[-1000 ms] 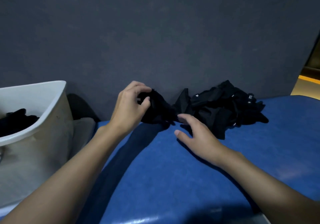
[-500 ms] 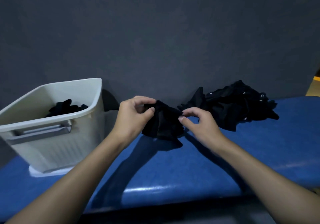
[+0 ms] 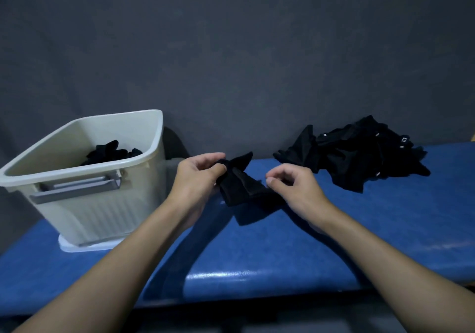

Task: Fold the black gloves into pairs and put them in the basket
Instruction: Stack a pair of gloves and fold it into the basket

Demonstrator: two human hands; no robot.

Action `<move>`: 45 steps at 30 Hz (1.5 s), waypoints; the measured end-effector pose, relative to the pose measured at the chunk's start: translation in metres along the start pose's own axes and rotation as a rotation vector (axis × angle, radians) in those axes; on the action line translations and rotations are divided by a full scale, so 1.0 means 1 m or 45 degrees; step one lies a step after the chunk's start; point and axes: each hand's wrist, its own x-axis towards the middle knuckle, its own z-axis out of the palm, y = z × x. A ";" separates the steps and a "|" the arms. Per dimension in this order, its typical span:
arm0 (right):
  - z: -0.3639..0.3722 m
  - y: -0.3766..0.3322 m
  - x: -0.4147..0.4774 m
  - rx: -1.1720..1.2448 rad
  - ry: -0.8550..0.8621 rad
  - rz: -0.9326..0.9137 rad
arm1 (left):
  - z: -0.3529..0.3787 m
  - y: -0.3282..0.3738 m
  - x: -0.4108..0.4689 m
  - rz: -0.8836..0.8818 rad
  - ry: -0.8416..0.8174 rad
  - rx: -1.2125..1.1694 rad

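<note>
Gloves are what I have to sort, and one black glove (image 3: pixel 241 186) is up off the blue counter (image 3: pixel 334 232), right in the middle in front of me. My left grip (image 3: pixel 198 178) is clamped on the top left end of the glove, with my thumb and fingers curled round the cloth. My right grip (image 3: pixel 295 186) is just beside the other end, low on the right. Its fingers are curled in and the thumb meets the first finger, but I cannot tell if any cloth is caught between them. The glove hangs between my two hands, with one pointy bit sticking up past my left fingers. A pile of black gloves (image 3: pixel 359 157) lies on the counter to my right, back against the grey wall (image 3: pixel 231 62). Small white tags show on that pile. One tag (image 3: pixel 404 139) has writing on it, but it is too small for me to read. The basket (image 3: pixel 102 211) stands on my left, pale cream with a grey handle (image 3: pixel 77 186) on the side facing me. It rests on a white base (image 3: pixel 84 246). More black gloves in the basket (image 3: pixel 113 151) are heaped at the back of it.
</note>
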 end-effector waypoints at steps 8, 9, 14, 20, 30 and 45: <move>0.005 0.004 -0.003 -0.052 -0.190 0.008 | -0.008 -0.019 0.011 0.065 0.024 0.429; 0.005 0.004 -0.004 -0.089 -0.215 0.003 | -0.010 -0.020 0.012 0.083 0.021 0.529; 0.009 0.014 -0.007 -0.330 -0.296 -0.047 | -0.020 -0.023 0.004 0.168 -0.144 1.064; 0.008 0.019 -0.014 -0.745 -0.325 -0.231 | -0.033 -0.017 -0.007 0.635 -0.528 1.449; -0.008 0.018 -0.019 -1.027 -0.261 -0.272 | -0.027 -0.014 -0.027 0.527 -0.887 1.431; -0.018 0.016 -0.036 -0.958 -0.345 -0.290 | -0.024 -0.030 -0.010 0.552 -0.692 1.815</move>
